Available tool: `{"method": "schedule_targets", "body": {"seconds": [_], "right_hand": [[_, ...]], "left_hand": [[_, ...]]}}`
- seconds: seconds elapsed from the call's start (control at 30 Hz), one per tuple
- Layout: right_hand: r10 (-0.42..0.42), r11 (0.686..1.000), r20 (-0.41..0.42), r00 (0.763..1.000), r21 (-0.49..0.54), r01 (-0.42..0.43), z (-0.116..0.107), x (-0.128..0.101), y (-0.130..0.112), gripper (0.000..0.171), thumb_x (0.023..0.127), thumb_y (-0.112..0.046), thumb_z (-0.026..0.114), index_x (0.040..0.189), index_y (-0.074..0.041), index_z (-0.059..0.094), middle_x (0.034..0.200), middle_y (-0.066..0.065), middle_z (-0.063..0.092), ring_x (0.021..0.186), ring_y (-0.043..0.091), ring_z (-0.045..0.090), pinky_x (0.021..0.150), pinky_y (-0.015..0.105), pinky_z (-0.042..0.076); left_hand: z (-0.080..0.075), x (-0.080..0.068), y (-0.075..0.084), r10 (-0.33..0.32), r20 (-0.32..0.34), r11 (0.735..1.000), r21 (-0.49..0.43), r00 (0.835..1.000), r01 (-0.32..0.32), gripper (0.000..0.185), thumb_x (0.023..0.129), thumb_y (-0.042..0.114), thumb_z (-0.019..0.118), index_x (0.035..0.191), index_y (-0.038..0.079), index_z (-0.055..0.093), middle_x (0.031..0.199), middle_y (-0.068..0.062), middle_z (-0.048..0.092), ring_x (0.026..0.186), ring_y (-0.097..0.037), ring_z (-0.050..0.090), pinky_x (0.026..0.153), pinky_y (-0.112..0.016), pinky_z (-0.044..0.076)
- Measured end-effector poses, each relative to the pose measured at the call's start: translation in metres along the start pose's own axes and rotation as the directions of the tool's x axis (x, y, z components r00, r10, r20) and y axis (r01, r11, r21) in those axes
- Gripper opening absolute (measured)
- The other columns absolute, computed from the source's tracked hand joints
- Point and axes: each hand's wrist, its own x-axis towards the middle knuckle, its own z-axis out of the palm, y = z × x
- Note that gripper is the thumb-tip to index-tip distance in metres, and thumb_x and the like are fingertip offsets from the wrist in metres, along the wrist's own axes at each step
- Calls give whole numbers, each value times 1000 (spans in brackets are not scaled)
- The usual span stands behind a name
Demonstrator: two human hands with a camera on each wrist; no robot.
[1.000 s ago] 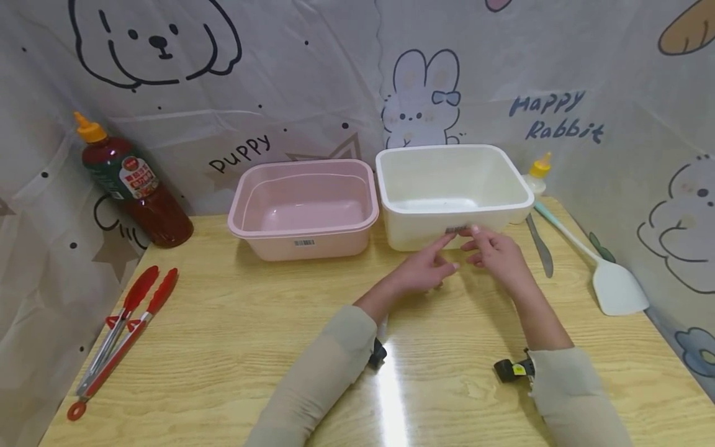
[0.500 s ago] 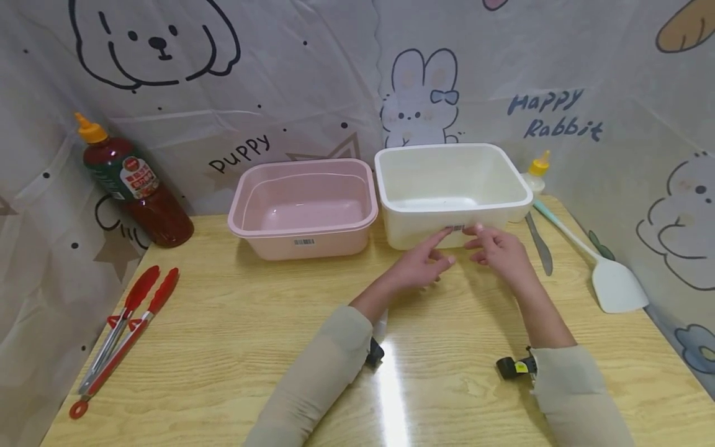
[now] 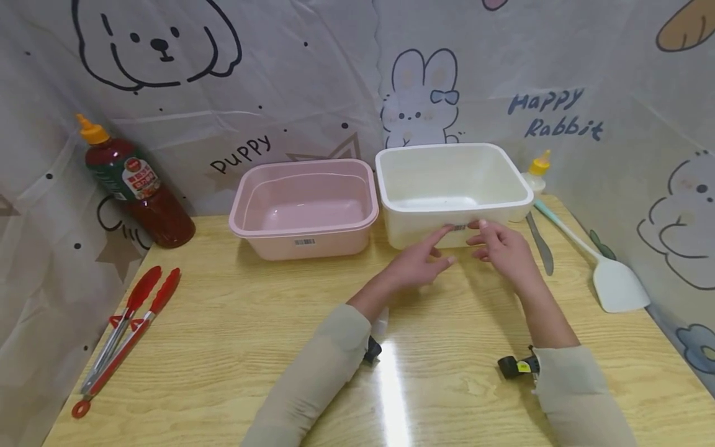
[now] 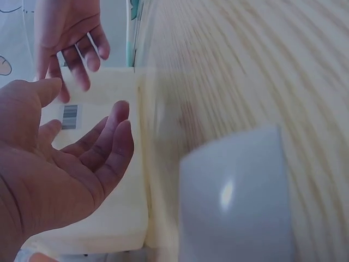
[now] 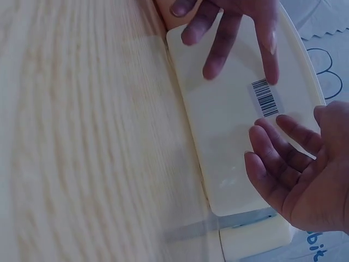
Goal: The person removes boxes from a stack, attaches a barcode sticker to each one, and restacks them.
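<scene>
**Both hands poised at the near wall of the white tub**

Cartoon-printed sheeting with a puppy and a rabbit walls in a pale wooden desk (image 3: 223,323), and at its far edge two rectangular plastic tubs stand side by side, nearly touching: a pink tub (image 3: 304,208) to the left and a white tub (image 3: 452,192) to the right. The white tub lies directly ahead of both hands, its long axis running left to right across the person's front, so its near long wall, with the barcode sticker (image 3: 459,228), faces the fingertips.

The left hand (image 3: 419,264) comes in from the left, palm turned toward the tub, fingers (image 4: 109,142) straight and slightly spread, holding nothing. The right hand (image 3: 499,248) comes in from the right with fingers (image 5: 272,164) likewise loose and parted, also holding nothing. The two hands flank the sticker, fingertips just beside the wall; whether any tip actually touches the plastic cannot be told from these views. The right hand sits a shade closer to the rim, the left a little lower and nearer the desk.

Further off lie a white spatula (image 3: 614,282) and a knife (image 3: 540,245) to the right, a small yellow-capped bottle (image 3: 536,174) behind the tub's right corner, red tongs (image 3: 125,329) and a dark sauce bottle (image 3: 136,186) well apart on the left.
</scene>
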Motion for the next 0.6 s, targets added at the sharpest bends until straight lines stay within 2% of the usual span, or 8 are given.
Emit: {"method": "schedule_targets", "body": {"seconds": [0.03,0.17,0.3,0.43,0.6], "right_hand": [[4,1000,3,1000,-4,-4,-1,0,1,71,104,-63,30,139,-8,58,123,23,70,97,34,74,80,35,60],[16,1000,18,1000,-16,-16,-2,2,3,75,103,-66,30,138,-6,58,123,24,69,98,38,73,82,41,60],[18,1000,44,999,-19,-17,-1,2,3,75,103,-65,30,139,-4,57,123,25,69,99,39,71,82,40,60],[12,1000,81,997,-24,-10,-2,1,0,74,104,-63,29,140,-5,57,123,26,68,99,36,71,82,36,60],[-2,1000,106,994,-29,5,-5,-3,-6,73,104,-62,27,141,-7,57,125,24,68,102,34,70,85,36,60]], "left_hand": [[-1,-1,-1,-4,1,1000,8,1000,4,70,101,43,59,156,55,18,145,-17,58,96,-24,75,76,-33,59],[-5,-6,-4,-8,-3,998,61,1000,8,69,101,48,57,156,57,16,143,-13,61,113,-25,70,88,-37,57],[-6,-11,-5,-14,3,996,83,1000,14,70,102,48,56,159,49,16,139,-10,63,120,-27,66,96,-43,55],[-10,-19,-3,-26,-13,996,82,1000,27,64,101,51,55,159,39,29,139,-6,63,122,-24,64,99,-43,54],[-22,-30,-2,8,-48,995,102,999,-3,60,100,59,53,154,34,43,148,-3,57,135,-25,56,107,-49,49]]}}
